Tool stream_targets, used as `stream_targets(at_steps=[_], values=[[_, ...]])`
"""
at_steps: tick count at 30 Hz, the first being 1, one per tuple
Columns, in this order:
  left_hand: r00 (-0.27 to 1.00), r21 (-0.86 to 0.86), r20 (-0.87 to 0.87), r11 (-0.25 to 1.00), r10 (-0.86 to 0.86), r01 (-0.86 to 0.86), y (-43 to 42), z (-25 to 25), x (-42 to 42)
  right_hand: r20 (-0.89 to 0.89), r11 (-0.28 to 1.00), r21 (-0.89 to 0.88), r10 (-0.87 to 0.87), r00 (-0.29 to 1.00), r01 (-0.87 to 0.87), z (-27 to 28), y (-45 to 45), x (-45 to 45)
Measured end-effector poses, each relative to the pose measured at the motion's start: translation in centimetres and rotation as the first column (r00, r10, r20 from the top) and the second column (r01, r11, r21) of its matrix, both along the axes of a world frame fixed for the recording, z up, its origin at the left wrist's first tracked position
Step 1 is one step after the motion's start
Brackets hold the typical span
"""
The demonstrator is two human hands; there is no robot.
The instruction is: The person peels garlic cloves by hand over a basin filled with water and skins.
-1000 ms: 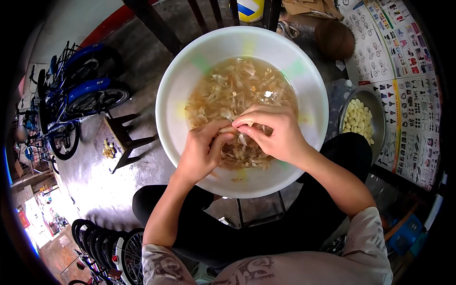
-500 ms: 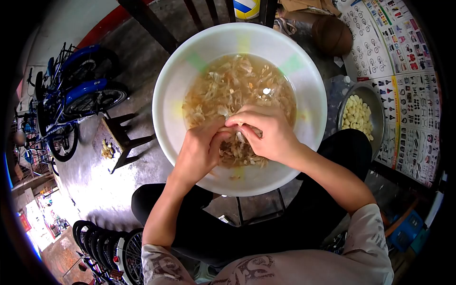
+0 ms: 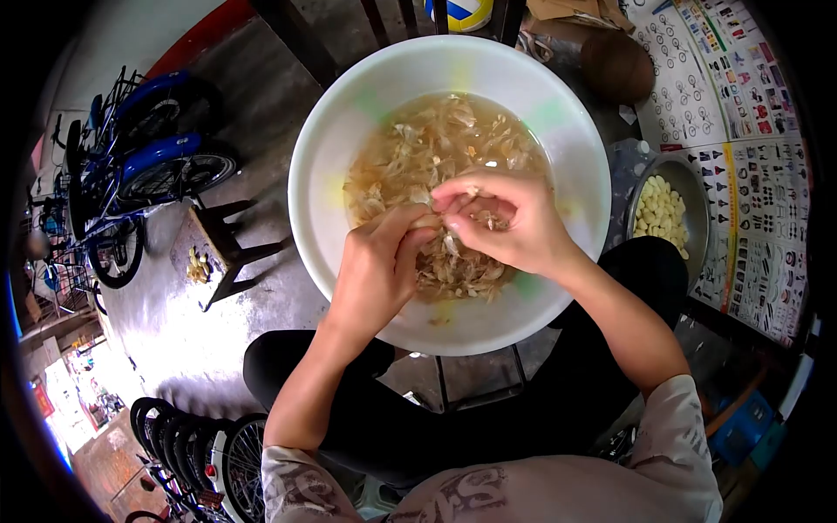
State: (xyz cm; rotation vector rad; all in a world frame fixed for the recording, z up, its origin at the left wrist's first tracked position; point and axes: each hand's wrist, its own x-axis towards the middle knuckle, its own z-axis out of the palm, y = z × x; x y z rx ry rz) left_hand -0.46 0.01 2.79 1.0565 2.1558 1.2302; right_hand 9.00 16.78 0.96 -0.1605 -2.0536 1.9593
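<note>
A wide white basin [image 3: 327, 113] holds brownish water with many papery garlic skins [image 3: 453, 131] floating in it. Over its middle my two hands meet at the fingertips. My left hand [image 3: 379, 261] pinches a small pale clove [image 3: 425, 222], mostly covered by the fingers. My right hand [image 3: 514, 222] touches it from the other side, thumb and forefinger curved close together; what lies between its fingertips is too small to tell. To the right, a metal bowl [image 3: 697, 196] contains peeled cloves [image 3: 660, 209].
A small dark stool [image 3: 222, 240] stands at the left, near blue bicycles [image 3: 161, 157]. Chair slats [image 3: 301, 44] rise behind the basin. A brown ball [image 3: 616, 67] and a printed sheet [image 3: 741, 174] are at the right. My knees flank the basin's near side.
My right hand's fingers have parted a little and turned, showing more of the palm side. My left hand keeps its pinch. The view has shifted slightly.
</note>
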Motion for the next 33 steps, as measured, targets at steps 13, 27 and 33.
stream_targets(at_steps=[13,27,33], values=[[0.905,-0.029,-0.425,1.0,-0.016,0.005,0.1,-1.8,1.2,0.348,0.879,-0.458,0.043,0.936,0.13,-0.6,-1.2,0.8],[0.939,0.178,-0.343,0.984,0.036,0.027,1.2,-1.7,1.9,0.193,0.928,-0.324,-0.126,0.973,0.185,-0.5,-2.0,1.8],[0.988,0.147,-0.14,0.988,0.066,-0.045,1.2,-1.2,2.0,0.192,0.946,-0.264,-0.139,0.972,0.187,-0.4,-1.9,1.6]])
